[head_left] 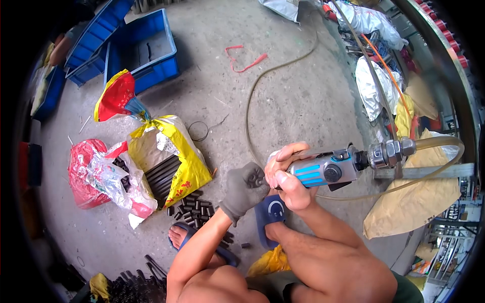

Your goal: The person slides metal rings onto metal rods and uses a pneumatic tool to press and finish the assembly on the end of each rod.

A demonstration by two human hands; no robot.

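My right hand (289, 178), bare, is wrapped round a silver air tool (323, 170) with blue stripes and a black round knob. A metal coupling (389, 153) joins its rear end to a clear hose (440, 143). The tool's front end is hidden in my fingers. Close against that end, my left hand (244, 191) wears a grey glove and is closed; whatever is in it is hidden. Below it, short black tube pieces (195, 208) lie heaped on the floor between the sacks and my sandalled foot.
Left of me, a yellow sack (194, 169) holds long black tubes (162, 177), beside a red and clear bag (93, 174). Blue crates (157, 77) stand farther back. The hose (248, 108) loops over the floor. Brown sacks (411, 202) lie at right. More dark tubes (134, 288) lie lower left.
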